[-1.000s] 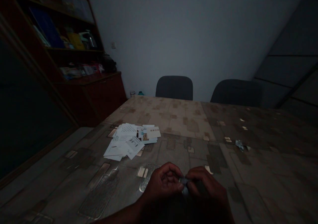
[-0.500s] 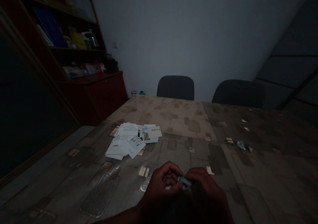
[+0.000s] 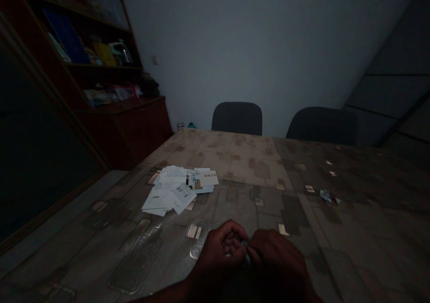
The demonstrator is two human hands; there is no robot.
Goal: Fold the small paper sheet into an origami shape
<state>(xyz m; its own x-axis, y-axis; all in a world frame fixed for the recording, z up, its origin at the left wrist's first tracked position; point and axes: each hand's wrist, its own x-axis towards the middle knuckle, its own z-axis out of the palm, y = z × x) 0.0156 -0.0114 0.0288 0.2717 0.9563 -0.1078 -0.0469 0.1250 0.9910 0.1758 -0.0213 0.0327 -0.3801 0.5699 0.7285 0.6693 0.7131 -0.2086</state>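
My left hand point(image 3: 220, 251) is curled above the near part of the table, its thumb and fingers pinched together. Against its fingertips, my right hand point(image 3: 277, 256) is closed as well. Between the two hands shows a bit of a small pale crumpled piece point(image 3: 247, 259), mostly hidden by the fingers; the dim light hides what it is made of. Beyond my left hand lies a spread pile of printed white cards point(image 3: 168, 193). To the right, a small crumpled pale scrap point(image 3: 325, 196) rests on the patterned tablecloth point(image 3: 231, 155).
Two dark chairs point(image 3: 237, 117) stand at the table's far side, in front of the wall. At the left is a dark red cabinet point(image 3: 141, 123) with loaded shelves. A jar point(image 3: 180, 126) shows past the far left table edge.
My right hand has closed further over the small pale piece and shifted slightly toward my left, so less of the piece shows. The cards and scrap have stayed put.
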